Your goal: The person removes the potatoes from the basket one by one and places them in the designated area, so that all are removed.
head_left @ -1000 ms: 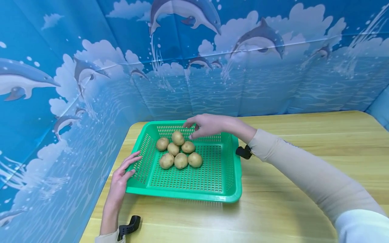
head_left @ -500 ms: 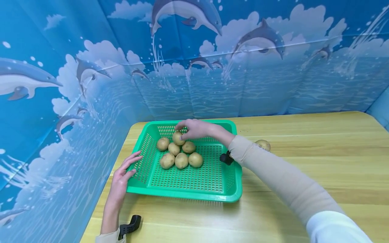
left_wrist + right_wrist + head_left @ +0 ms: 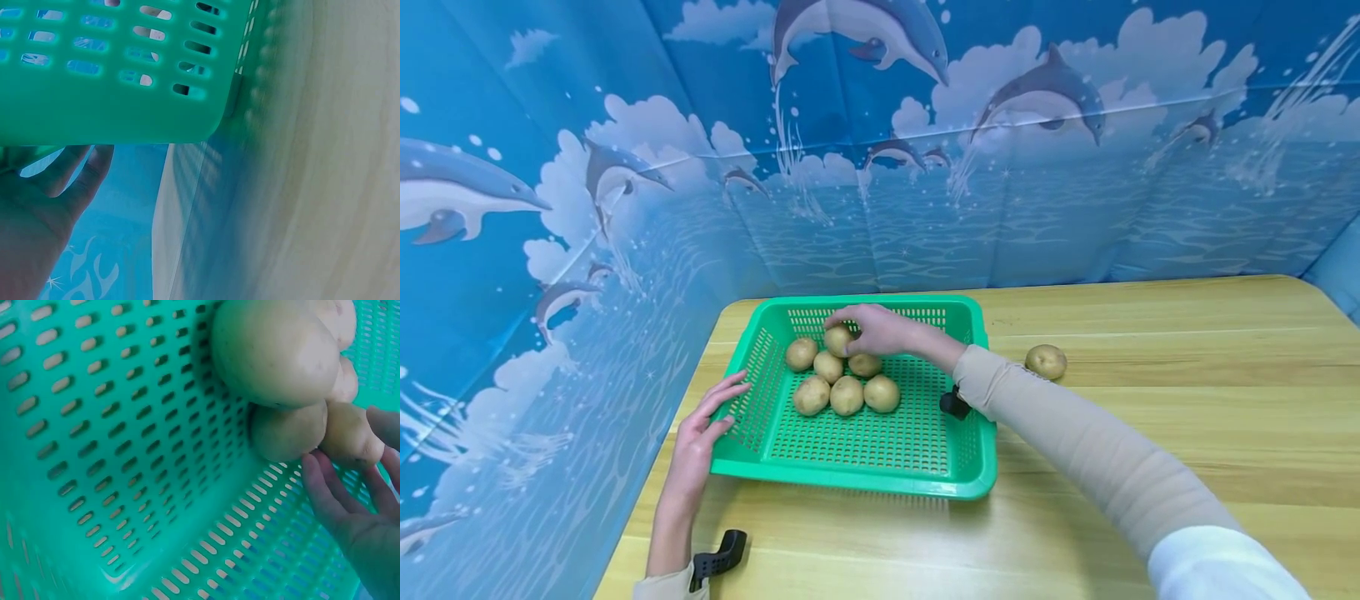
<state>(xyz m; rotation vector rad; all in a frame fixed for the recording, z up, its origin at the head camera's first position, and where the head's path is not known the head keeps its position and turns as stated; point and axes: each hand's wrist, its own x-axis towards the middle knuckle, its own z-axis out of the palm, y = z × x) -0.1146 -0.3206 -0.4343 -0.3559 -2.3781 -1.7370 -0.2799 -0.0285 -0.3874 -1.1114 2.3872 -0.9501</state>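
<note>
A green plastic basket [image 3: 865,487] holds several potatoes grouped toward its left half. My right hand [image 3: 880,330] reaches over its right side and grips the rearmost potato [image 3: 838,340], thumb on the near right side and fingers behind. In the right wrist view, a potato [image 3: 351,439] sits between thumb and fingers, with a larger potato [image 3: 275,353] close to the camera. At the basket's left rim, my left hand [image 3: 694,446] rests with fairly straight fingers over the edge. The left wrist view shows those fingers [image 3: 94,172] meeting the rim from outside.
One loose potato [image 3: 1046,362] lies on the wooden table [image 3: 1187,400] to the right of the basket, just beyond my right sleeve. A blue dolphin-print curtain [image 3: 910,217] hangs behind the table and along its left side.
My right hand has moved left and down to the rearmost potato and closed its fingers around it. The loose potato on the table has come out from behind my sleeve. The left hand stays put.
</note>
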